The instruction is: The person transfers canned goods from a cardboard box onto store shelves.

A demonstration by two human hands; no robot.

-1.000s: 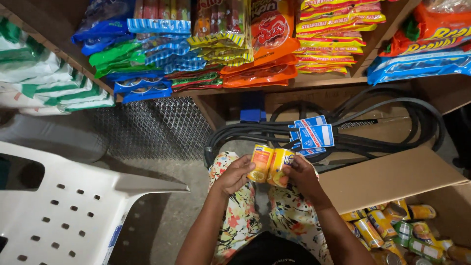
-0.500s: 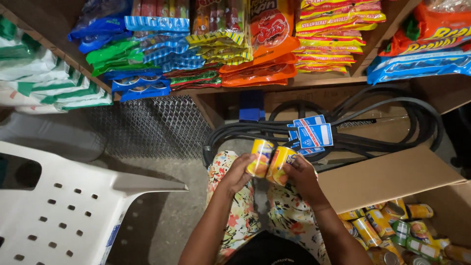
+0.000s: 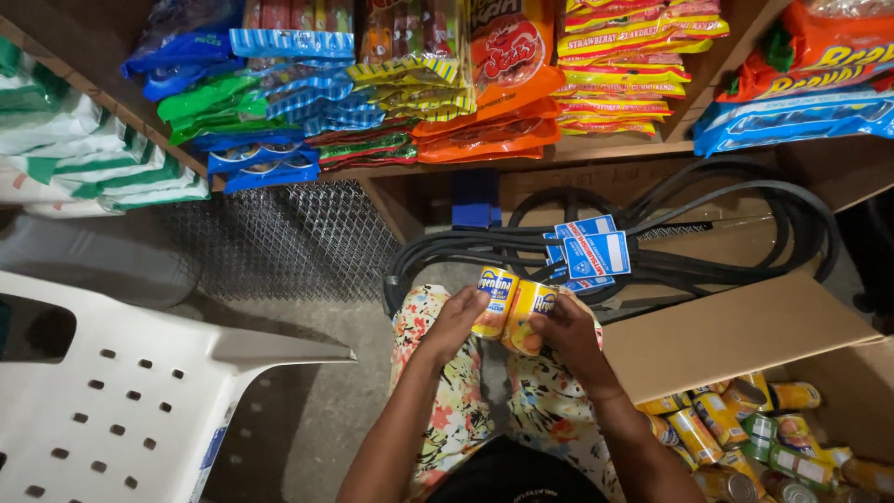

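- head view: left hand (image 3: 453, 321) grips one yellow can (image 3: 494, 302), right hand (image 3: 566, 333) grips a second can (image 3: 528, 317); the two cans touch, held over the lap.
- open box (image 3: 745, 335) to the right holds more cans (image 3: 745, 433).
- black belts (image 3: 708, 214) hang under the snack shelf (image 3: 615, 149).
- white chair (image 3: 121, 410) stands left.

Two glossy yellow-labelled metal cans (image 3: 512, 312) gleam beside matt black rubber belts (image 3: 726, 219) with smooth blue paper tags (image 3: 591, 251); shiny plastic snack packets (image 3: 484, 84) crowd a worn wooden shelf (image 3: 605, 149), above a matt brown cardboard box (image 3: 736, 331) and a smooth white plastic chair (image 3: 121, 391).
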